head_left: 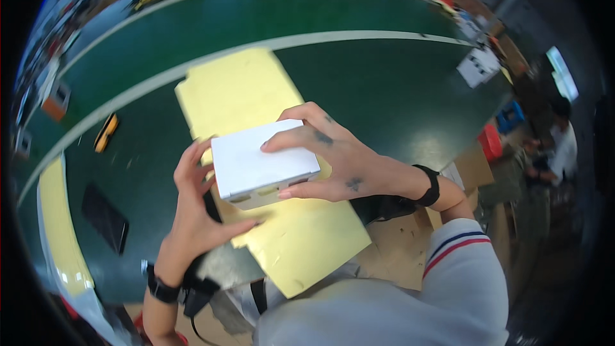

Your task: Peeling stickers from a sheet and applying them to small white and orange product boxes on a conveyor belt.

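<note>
A small white box [259, 157] is held above the green table, its near side showing cut-outs. My right hand [333, 154] grips it from the right, with fingers over the top and the thumb low on the near side. At the box's left end my left hand [195, 205] is open, its thumb stretched out below the box and its fingers close to the left edge; whether they touch it I cannot tell. Beneath the box lies a yellow die-cut sheet [240, 90], reaching past the table's near edge.
On the left of the green table [384, 90] are a black phone [106, 218], a yellow-and-black cutter [106, 132] and a stack of yellow sheets [61, 224]. A white printed paper [478, 66] lies at the right. Cardboard boxes [471, 166] and a seated person [560, 147] are beyond.
</note>
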`<state>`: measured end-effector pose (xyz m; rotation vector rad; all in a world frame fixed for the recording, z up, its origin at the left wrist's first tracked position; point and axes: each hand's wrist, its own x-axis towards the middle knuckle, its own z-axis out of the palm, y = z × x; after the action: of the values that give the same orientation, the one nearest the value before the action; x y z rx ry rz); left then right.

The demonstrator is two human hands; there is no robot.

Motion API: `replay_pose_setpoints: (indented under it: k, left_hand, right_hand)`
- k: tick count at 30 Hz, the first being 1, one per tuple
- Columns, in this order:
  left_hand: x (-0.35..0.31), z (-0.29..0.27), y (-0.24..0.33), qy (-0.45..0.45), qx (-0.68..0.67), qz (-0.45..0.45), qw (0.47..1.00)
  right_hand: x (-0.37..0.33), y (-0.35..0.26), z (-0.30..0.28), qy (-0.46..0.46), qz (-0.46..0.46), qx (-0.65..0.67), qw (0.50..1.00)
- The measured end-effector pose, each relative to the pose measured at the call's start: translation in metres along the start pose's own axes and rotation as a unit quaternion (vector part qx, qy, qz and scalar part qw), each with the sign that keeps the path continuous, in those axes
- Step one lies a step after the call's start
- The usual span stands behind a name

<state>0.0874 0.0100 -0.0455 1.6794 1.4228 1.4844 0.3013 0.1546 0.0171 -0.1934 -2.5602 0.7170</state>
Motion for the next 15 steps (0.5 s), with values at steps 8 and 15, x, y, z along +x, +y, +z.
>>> replay_pose_setpoints:
  k: [8,15]
  left_hand:
    - [0.008,0.002,0.012,-0.22,0.256,-0.027,0.941]
    - [0.005,-0.003,0.016,-0.217,0.251,-0.104,0.938]
  right_hand:
    - [-0.09,0.038,-0.061,0.19,0.222,-0.219,0.931]
    - [-0.166,0.124,-0.137,0.265,0.253,-0.298,0.882]
